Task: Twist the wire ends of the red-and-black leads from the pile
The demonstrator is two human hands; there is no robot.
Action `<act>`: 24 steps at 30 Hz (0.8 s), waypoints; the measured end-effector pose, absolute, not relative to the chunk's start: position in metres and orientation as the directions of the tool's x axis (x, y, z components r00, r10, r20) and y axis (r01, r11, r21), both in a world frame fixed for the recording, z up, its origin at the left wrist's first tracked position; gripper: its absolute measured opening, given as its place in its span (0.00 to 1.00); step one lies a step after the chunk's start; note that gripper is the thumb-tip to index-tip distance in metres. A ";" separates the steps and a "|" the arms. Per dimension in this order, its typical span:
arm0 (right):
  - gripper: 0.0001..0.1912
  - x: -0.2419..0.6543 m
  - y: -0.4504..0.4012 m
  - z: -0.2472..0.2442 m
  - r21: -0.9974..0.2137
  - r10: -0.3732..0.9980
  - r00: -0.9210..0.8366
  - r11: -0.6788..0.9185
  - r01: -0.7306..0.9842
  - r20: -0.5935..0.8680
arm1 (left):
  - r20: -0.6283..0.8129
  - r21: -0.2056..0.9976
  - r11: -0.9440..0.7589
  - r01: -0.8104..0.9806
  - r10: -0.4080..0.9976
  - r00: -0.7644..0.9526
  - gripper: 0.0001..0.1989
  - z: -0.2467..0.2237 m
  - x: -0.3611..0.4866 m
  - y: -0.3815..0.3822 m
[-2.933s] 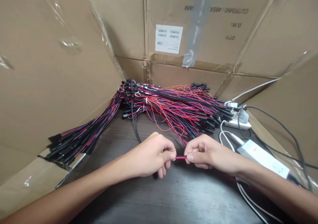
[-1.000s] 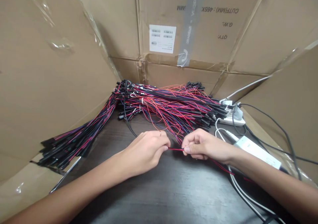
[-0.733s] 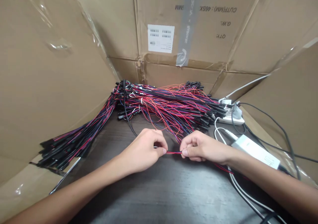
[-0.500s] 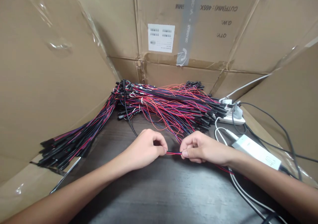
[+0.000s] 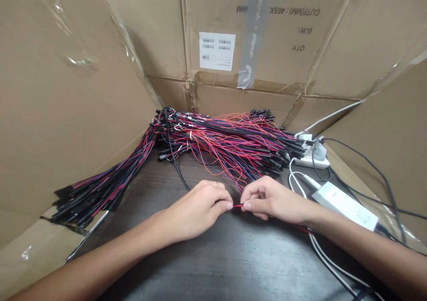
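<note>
My left hand (image 5: 203, 209) pinches a thin red and black wire pair (image 5: 237, 205) between thumb and fingertips. A short way to the right, my right hand (image 5: 267, 198) grips the same wires, also in a pinch. Only a small stretch of wire shows between the two hands; more red wire emerges below my right wrist. Behind my hands lies a large heap of red, blue and black wire harnesses (image 5: 223, 136) with black ends. Another bundle of harnesses (image 5: 110, 181) hangs down at the left.
Cardboard walls (image 5: 273, 60) enclose the dark tabletop (image 5: 207, 265) at the back and sides. On the right are a white power strip (image 5: 313, 158), a white power adapter (image 5: 347, 205) and loose cables. A black cable (image 5: 175, 163) runs from the heap towards my left hand.
My left hand has slid right along the wires, closer to my right hand, so less wire shows between them. My right hand has stayed nearly in place.
</note>
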State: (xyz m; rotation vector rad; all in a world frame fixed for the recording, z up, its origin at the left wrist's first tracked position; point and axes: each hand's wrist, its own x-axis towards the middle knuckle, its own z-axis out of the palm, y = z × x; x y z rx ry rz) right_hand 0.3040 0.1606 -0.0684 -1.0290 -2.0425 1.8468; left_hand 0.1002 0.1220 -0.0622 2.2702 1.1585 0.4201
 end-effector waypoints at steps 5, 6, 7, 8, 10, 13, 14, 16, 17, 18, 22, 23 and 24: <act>0.08 0.303 0.157 -0.065 -0.927 0.606 -0.742 0.018 0.374 -0.288 | 0.041 0.561 -0.503 0.658 0.810 0.585 0.13 -0.064 0.101 0.119; 0.08 0.303 0.157 -0.065 -0.928 0.604 -0.743 0.016 0.372 -0.288 | 0.044 0.561 -0.500 0.660 0.814 0.580 0.14 -0.064 0.101 0.119; 0.08 0.303 0.157 -0.065 -0.929 0.602 -0.745 0.012 0.370 -0.289 | 0.044 0.565 -0.493 0.662 0.819 0.572 0.14 -0.064 0.102 0.118; 0.08 0.303 0.157 -0.066 -0.930 0.600 -0.746 0.008 0.368 -0.290 | 0.041 0.571 -0.482 0.664 0.825 0.564 0.13 -0.064 0.102 0.118; 0.08 0.303 0.157 -0.067 -0.932 0.595 -0.749 0.000 0.364 -0.292 | 0.026 0.584 -0.456 0.672 0.838 0.546 0.12 -0.064 0.102 0.118; 0.08 0.303 0.157 -0.069 -0.933 0.596 -0.748 -0.007 0.359 -0.293 | -0.015 0.605 -0.409 0.684 0.852 0.523 0.11 -0.064 0.102 0.117; 0.08 0.302 0.156 -0.069 -0.933 0.595 -0.748 -0.008 0.360 -0.294 | -0.025 0.611 -0.397 0.685 0.855 0.518 0.11 -0.064 0.102 0.117; 0.08 0.302 0.156 -0.069 -0.931 0.595 -0.746 -0.011 0.364 -0.299 | -0.036 0.620 -0.384 0.684 0.857 0.514 0.10 -0.064 0.101 0.118; 0.08 0.301 0.156 -0.068 -0.930 0.595 -0.745 -0.011 0.366 -0.301 | -0.035 0.623 -0.384 0.682 0.857 0.515 0.10 -0.064 0.101 0.118; 0.07 0.301 0.155 -0.068 -0.930 0.597 -0.743 -0.013 0.367 -0.302 | -0.029 0.624 -0.389 0.678 0.855 0.518 0.10 -0.064 0.101 0.118; 0.08 0.300 0.155 -0.066 -0.933 0.603 -0.738 -0.027 0.360 -0.303 | -0.002 0.626 -0.387 0.677 0.867 0.498 0.10 -0.064 0.102 0.116; 0.07 0.300 0.155 -0.066 -0.934 0.605 -0.738 -0.029 0.356 -0.300 | -0.024 0.646 -0.356 0.675 0.875 0.484 0.11 -0.065 0.102 0.115; 0.07 0.300 0.155 -0.066 -0.935 0.608 -0.736 -0.029 0.353 -0.297 | -0.061 0.674 -0.312 0.670 0.880 0.471 0.12 -0.065 0.102 0.114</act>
